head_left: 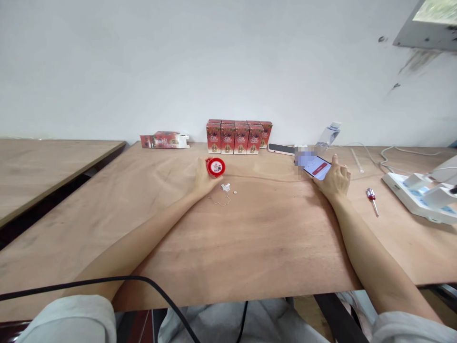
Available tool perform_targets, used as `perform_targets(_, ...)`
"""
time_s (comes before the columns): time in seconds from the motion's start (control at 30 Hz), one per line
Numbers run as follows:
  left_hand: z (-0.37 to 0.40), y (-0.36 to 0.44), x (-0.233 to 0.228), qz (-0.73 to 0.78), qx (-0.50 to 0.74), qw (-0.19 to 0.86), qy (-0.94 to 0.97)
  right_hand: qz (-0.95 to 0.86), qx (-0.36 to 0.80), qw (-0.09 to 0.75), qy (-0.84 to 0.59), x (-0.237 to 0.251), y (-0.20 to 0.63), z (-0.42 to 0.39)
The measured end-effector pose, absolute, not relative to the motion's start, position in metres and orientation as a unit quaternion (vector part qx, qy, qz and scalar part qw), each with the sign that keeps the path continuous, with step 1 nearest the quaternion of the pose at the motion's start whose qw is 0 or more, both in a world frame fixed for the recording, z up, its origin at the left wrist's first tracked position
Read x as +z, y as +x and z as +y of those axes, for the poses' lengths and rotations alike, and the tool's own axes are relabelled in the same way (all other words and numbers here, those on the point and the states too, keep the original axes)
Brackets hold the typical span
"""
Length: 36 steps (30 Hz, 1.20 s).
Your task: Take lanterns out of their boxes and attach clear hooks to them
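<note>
Wall (pixel 143 66): pale, with dark scuffs at upper right.
Bottle (pixel 327 136): clear, white-capped, leaning at the back of the wooden worktop (pixel 250 247).
Thin strip (pixel 357 161): pale, lying flat toward the right.
Screwdriver (pixel 372 196): red-and-clear handle, shaft pointing to the near edge.
Power strip (pixel 409 196): white, far right, white plugs (pixel 441 196) inserted.
Second worktop (pixel 53 166): wooden, at left, across a dark gap.

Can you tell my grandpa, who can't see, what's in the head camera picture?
A person's left hand holds a round red object and the right hand touches a phone at a wooden table. Red boxes stand by the wall.
</note>
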<state>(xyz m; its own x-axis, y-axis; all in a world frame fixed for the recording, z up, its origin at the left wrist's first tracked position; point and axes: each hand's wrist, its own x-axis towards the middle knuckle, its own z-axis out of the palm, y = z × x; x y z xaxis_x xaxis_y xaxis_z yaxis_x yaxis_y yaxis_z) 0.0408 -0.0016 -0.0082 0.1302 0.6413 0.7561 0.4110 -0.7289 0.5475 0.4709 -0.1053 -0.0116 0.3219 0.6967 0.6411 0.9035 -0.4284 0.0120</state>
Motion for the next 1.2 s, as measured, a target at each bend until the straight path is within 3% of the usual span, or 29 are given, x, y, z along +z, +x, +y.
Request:
perform_targets(0.43, -0.001, 0.040, -0.009, 0.345, 0.559, 0.097, 0.748, -0.414, -0.127, 0.262, -0.862, -0.019, 0.473, -0.110)
perform_targets(0.57, -0.001, 0.040, -0.008, 0.345, 0.561, 0.099, 0.746, -0.400, -0.185, 0.264, -0.858, -0.019, 0.453, -0.104)
perform_targets(0.67, -0.002, 0.040, -0.007, 0.350, 0.563, 0.098, 0.742, -0.501, -0.209, 0.246, -0.803, -0.014, 0.405, -0.096)
perform_targets(0.87, -0.001, 0.039, -0.008, 0.355, 0.560, 0.097, 0.743, -0.783, -0.064, 0.203, -0.584, -0.003, 0.280, -0.090)
perform_targets(1.2, -0.004, 0.040, -0.008, 0.337, 0.558, 0.095, 0.753, -0.816, 0.072, 0.249, -0.517, 0.003, 0.238, -0.086)
